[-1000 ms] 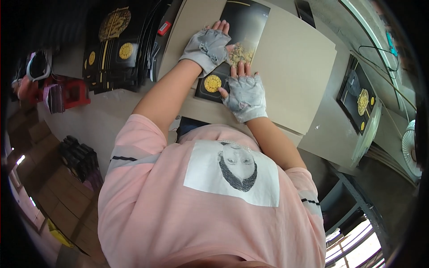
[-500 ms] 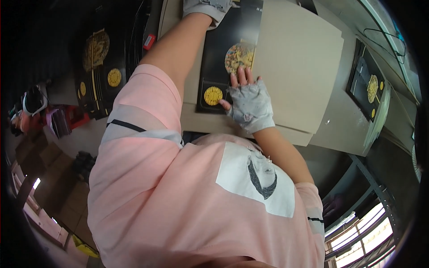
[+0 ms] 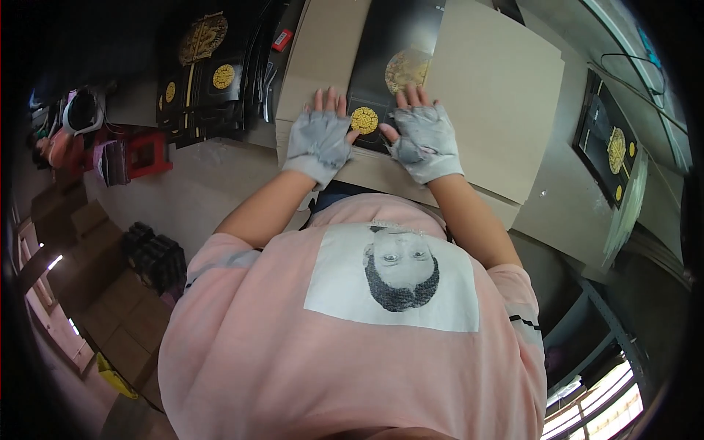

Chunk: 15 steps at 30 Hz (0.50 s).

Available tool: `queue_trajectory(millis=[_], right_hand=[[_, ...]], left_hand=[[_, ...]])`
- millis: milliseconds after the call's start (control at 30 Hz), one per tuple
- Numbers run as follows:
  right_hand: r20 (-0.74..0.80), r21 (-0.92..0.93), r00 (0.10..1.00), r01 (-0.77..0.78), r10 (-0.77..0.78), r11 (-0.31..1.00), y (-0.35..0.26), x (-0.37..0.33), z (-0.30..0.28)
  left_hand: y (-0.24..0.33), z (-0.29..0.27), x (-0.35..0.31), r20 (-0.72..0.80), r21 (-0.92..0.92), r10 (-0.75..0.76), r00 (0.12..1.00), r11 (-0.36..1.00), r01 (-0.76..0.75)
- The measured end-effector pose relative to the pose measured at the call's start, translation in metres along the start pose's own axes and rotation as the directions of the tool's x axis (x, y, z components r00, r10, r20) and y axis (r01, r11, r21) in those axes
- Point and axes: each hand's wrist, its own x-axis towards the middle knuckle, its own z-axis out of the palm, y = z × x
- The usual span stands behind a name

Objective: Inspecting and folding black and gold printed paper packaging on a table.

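A long black printed sheet (image 3: 400, 29) with round gold designs lies on a stack of grey-beige boards (image 3: 499, 95). My left hand (image 3: 317, 141), in a grey fingerless glove, rests flat at the sheet's near left edge, its thumb beside the smaller gold circle. On the sheet's near right edge lies my right hand (image 3: 424, 136), gloved the same way, its fingertips at the larger gold design. Both hands have their fingers stretched out and hold nothing. The far end of the sheet runs out of the picture.
Left of the boards lies a pile of black and gold printed sheets (image 3: 213, 81), with a small red object (image 3: 281, 40) beside it. More printed sheets (image 3: 612, 139) lie at the right. A red plastic stool (image 3: 147, 154) and cardboard boxes (image 3: 110, 308) stand at the left.
My left hand has come back from the far end of the sheet to its near left edge. My right hand remains on the right edge, fingers still stretched. The view has shifted.
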Motion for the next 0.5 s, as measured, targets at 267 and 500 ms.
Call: queue_trajectory(millis=[267, 500], right_hand=[[-0.278, 0.329, 0.488, -0.761, 0.827, 0.56, 0.182, -0.119, 0.041], [0.26, 0.298, 0.475, -0.868, 0.841, 0.398, 0.253, -0.121, 0.055]], left_hand=[[0.008, -0.028, 0.033, 0.003, -0.48, -0.137, 0.991, 0.869, 0.122], [0.004, 0.022, 0.114, -0.015, -0.723, -0.439, 0.899, 0.625, 0.293]])
